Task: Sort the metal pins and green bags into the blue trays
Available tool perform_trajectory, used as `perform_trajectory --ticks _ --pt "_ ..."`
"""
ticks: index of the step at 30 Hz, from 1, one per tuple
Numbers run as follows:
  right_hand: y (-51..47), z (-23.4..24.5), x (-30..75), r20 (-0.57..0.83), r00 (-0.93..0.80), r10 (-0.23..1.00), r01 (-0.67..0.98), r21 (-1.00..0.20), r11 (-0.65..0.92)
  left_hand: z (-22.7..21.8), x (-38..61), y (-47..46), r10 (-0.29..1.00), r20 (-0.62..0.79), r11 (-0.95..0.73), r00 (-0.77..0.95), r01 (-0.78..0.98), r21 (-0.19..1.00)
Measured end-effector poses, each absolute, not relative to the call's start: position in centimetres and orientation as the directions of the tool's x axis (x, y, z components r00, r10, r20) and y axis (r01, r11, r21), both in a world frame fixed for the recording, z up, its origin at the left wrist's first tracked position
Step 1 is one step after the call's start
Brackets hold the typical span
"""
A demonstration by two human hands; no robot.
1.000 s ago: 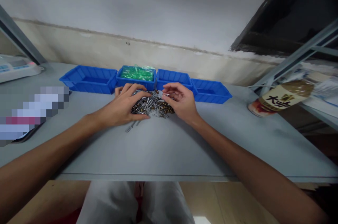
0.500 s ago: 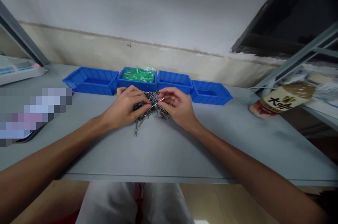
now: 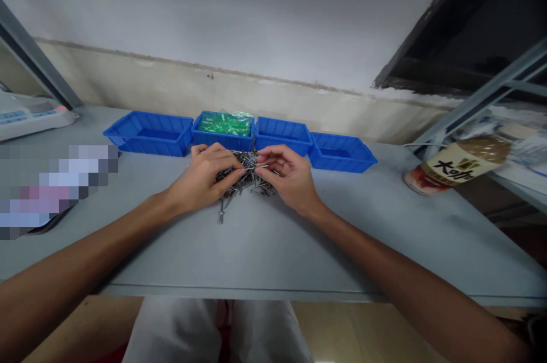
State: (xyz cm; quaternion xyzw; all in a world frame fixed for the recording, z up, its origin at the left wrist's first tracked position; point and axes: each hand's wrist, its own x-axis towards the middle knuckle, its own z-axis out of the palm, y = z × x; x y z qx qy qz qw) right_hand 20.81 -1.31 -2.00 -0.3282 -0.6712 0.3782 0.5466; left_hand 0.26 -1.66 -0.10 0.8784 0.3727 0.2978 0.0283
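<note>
A heap of small metal screws or rivets (image 3: 245, 175) lies on the grey table (image 3: 273, 243), just in front of a row of blue bins. My left hand (image 3: 204, 178) rests curled over the left side of the heap, fingertips pinched near its middle. My right hand (image 3: 287, 176) is at the right side, fingers pinched on one thin silver piece (image 3: 256, 167) that points toward my left fingertips. The two hands almost meet above the heap. One loose piece (image 3: 221, 216) lies apart, nearer the table's front.
Several blue bins (image 3: 147, 133) stand side by side near the wall; the second (image 3: 222, 130) holds green plastic parts. A weighing scale (image 3: 29, 115) sits far left, a blurred-out item (image 3: 51, 189) lies left, and a bottle (image 3: 459, 163) lies on its side at right beside a metal rack.
Both hands have drawn closer together over the heap. My right hand, which held a thin piece up at the right, has brought it to my left fingertips.
</note>
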Motion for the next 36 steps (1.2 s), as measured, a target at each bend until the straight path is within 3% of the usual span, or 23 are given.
perform_trajectory --ticks 36 --pt "-1.44 -2.02 20.88 0.505 -0.242 0.829 0.066 -0.843 0.533 0.37 -0.2 -1.48 0.65 0.592 -0.718 0.476 0.64 0.274"
